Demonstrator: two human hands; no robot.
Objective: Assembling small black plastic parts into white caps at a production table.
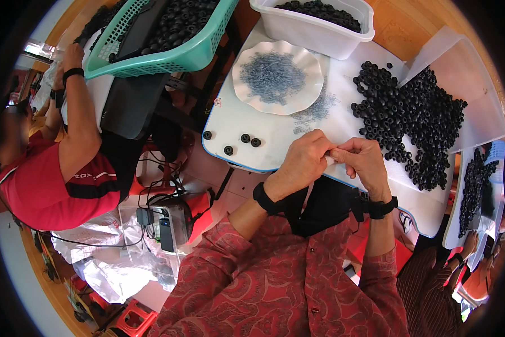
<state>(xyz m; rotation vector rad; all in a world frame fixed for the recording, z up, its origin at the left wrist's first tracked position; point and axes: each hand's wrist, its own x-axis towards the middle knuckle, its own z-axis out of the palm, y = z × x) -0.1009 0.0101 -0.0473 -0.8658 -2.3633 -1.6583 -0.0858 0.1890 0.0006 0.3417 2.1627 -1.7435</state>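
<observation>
My left hand (pixel 303 160) and my right hand (pixel 366 162) meet over the near edge of the white table (pixel 232 121). Thumbs and forefingers of both are pinched together, around something small that the fingers mostly hide. A whitish patch shows between them; I cannot tell what it is. Beyond my left hand stands a white plate with a wavy rim (pixel 242 92), heaped with tiny clear grey pieces. More of these pieces (pixel 315 112) lie scattered beside it. To the right of my hands spreads a big pile of black ring-shaped parts (pixel 415 121).
Several single black parts (pixel 245 138) sit at the table's left. A white tub (pixel 325 25) of black parts is at the back; a clear plastic bin (pixel 474 90) leans over the pile. A green basket (pixel 168 64) and a person in red (pixel 67 180) are at left.
</observation>
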